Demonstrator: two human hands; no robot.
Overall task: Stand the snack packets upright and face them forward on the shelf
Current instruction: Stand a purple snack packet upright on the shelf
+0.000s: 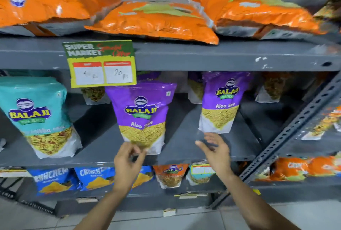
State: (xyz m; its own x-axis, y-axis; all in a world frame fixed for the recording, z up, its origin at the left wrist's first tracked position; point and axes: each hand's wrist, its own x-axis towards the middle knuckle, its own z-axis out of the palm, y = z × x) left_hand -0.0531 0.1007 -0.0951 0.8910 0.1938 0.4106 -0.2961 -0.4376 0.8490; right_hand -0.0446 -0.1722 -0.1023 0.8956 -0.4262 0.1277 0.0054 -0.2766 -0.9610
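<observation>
Purple Aloo Sev packet (142,117) upright at shelf (184,148) edge, left hand (127,163) pinching its bottom; right hand (215,152) open, empty, bare shelf beside.

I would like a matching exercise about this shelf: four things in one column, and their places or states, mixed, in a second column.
Things:
1. orange packets
2. teal Balaji packet
3. left hand
4. blue Crunchem packets

Places or states:
A. standing at the left of the middle shelf
B. lying flat on the top shelf
C. on the lower shelf
D. at the bottom edge of a purple Aloo Sev packet

Pairs: 1-B, 2-A, 3-D, 4-C
</observation>
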